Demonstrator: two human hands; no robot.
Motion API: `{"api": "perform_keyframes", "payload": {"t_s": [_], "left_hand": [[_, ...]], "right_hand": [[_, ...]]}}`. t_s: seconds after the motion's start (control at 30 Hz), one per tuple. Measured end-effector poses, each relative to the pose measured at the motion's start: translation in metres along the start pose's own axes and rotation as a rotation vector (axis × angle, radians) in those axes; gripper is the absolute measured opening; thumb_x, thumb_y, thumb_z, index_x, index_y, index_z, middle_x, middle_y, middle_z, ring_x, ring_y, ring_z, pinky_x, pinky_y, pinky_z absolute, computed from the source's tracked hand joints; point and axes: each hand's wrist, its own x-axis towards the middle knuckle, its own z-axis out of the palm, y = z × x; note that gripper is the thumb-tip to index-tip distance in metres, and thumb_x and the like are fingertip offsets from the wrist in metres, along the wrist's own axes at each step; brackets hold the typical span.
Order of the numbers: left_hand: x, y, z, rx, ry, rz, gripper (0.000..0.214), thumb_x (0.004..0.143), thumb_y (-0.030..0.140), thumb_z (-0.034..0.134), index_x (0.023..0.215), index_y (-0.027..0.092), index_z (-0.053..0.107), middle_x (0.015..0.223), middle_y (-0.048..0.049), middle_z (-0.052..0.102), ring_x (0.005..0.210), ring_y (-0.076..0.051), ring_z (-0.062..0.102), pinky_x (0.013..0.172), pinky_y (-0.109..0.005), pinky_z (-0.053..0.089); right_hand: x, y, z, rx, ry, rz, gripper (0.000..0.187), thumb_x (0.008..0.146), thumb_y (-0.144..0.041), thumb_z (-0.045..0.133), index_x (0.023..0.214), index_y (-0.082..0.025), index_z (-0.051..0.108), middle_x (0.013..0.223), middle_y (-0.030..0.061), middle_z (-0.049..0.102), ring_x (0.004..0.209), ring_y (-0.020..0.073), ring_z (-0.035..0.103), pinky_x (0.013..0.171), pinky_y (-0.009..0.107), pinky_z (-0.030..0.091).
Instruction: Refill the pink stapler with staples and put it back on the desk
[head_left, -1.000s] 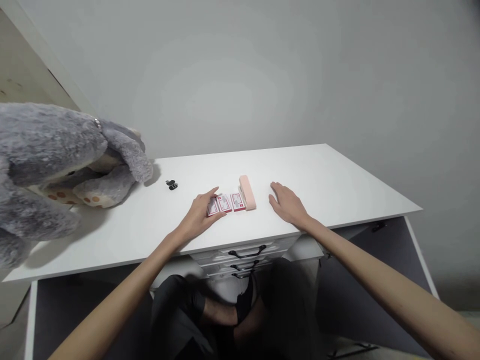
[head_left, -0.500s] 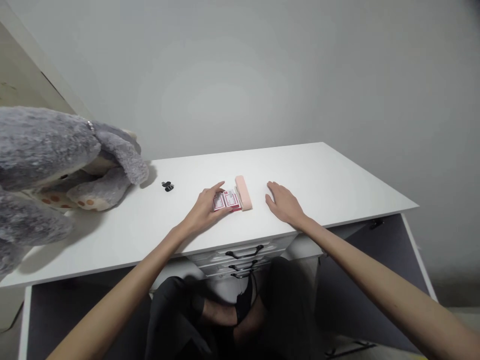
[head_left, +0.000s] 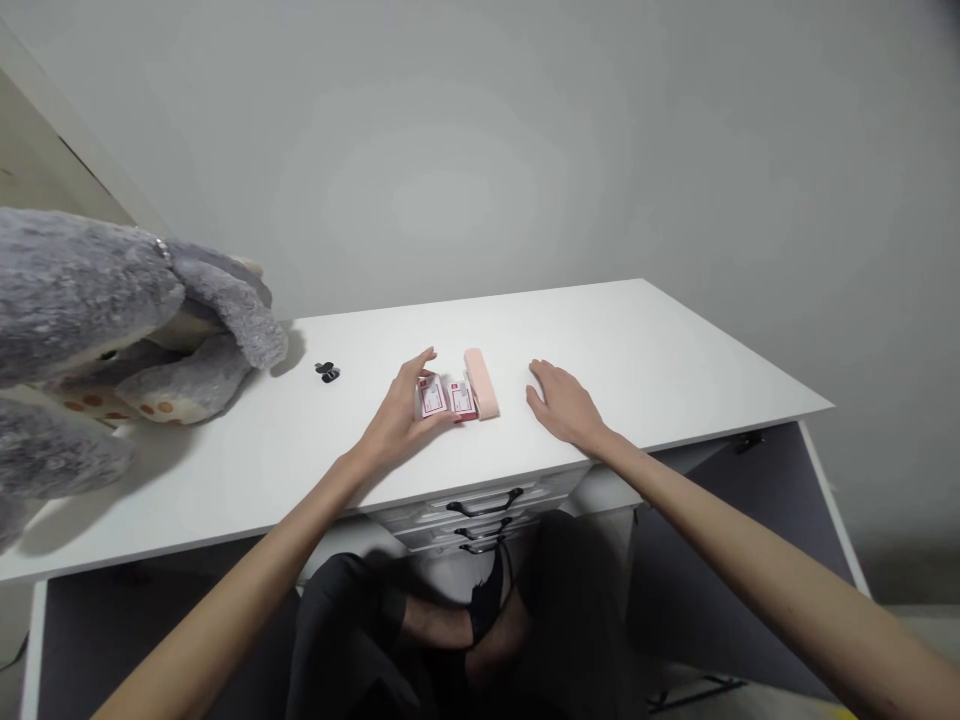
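My left hand (head_left: 400,408) is around a small red-and-white box (head_left: 433,396), with the thumb at its near edge and a finger at its far edge. The index finger sticks out, off the box. That box looks slightly tilted. Just right of it is a second red-and-white box (head_left: 462,400), close to the thumb tip. A long pink object (head_left: 481,383), resembling a stapler, lies against this second box's right side. My right hand (head_left: 564,404) rests palm down on the white tabletop (head_left: 637,350), fingers stretched out and nothing held, a little right of the pink object.
A big grey plush toy (head_left: 90,300) sits at the tabletop's left end. Small black clips (head_left: 328,372) lie between it and my left hand. Below the front edge are drawers with black handles (head_left: 484,503). A grey wall (head_left: 465,150) stands behind.
A gap has opened between the two boxes, and the left one has tilted in my left hand. My left index finger has lifted away. The view has shifted slightly; my right hand stays put.
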Motion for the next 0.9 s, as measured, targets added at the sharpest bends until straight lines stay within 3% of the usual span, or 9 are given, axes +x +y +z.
{"api": "perform_keyframes", "payload": {"t_s": [0.13,0.27,0.53,0.7,0.8,0.9], "left_hand": [[0.01,0.002,0.01,-0.039,0.034,0.069,0.115,0.09,0.052,0.084,0.172,0.04,0.004,0.17,-0.0183,0.039,0.132,-0.034,0.064,0.114,-0.059,0.053],[0.02,0.002,0.022,-0.054,0.048,0.119,0.127,0.081,0.056,0.092,0.172,0.044,0.004,0.169,-0.0193,0.04,0.128,-0.038,0.067,0.109,-0.063,0.056],[0.023,0.007,0.028,-0.084,0.005,0.114,0.125,0.082,0.059,0.09,0.172,0.043,0.006,0.171,-0.0191,0.039,0.131,-0.039,0.066,0.107,-0.061,0.058],[0.02,0.005,0.028,-0.067,0.005,0.131,0.124,0.081,0.061,0.089,0.172,0.04,0.007,0.175,-0.0196,0.03,0.144,-0.041,0.056,0.113,-0.064,0.054],[0.015,-0.014,0.019,0.067,0.068,0.09,0.101,0.095,0.062,0.073,0.172,0.032,0.012,0.175,-0.0211,0.027,0.157,-0.042,0.04,0.126,-0.07,0.038],[0.005,-0.047,-0.003,0.29,0.11,-0.041,0.07,0.109,0.054,0.048,0.167,0.022,0.026,0.175,-0.023,0.024,0.163,-0.041,0.027,0.13,-0.071,0.027]], "right_hand": [[0.0,0.001,0.001,0.009,0.006,-0.004,0.057,0.108,-0.037,0.036,0.156,-0.01,0.051,0.164,0.0195,0.055,0.157,0.0341,0.047,0.129,0.052,0.039],[0.001,0.002,0.003,0.015,0.013,-0.004,0.057,0.108,-0.036,0.037,0.156,-0.008,0.051,0.164,0.0195,0.055,0.157,0.0345,0.047,0.13,0.051,0.037],[0.002,0.004,0.005,0.032,0.024,-0.006,0.056,0.108,-0.035,0.039,0.154,-0.008,0.053,0.163,0.0203,0.056,0.156,0.0343,0.047,0.129,0.052,0.038],[0.002,0.003,0.004,0.037,0.027,-0.005,0.056,0.108,-0.036,0.039,0.154,-0.009,0.054,0.164,0.0199,0.056,0.157,0.0336,0.047,0.13,0.052,0.037],[0.001,0.003,0.004,0.043,0.017,0.001,0.056,0.108,-0.036,0.039,0.154,-0.009,0.054,0.163,0.02,0.056,0.157,0.0341,0.047,0.129,0.053,0.038],[0.001,0.004,0.004,0.047,0.018,0.0,0.056,0.107,-0.037,0.039,0.154,-0.009,0.054,0.164,0.02,0.056,0.156,0.0347,0.047,0.129,0.053,0.038]]}}
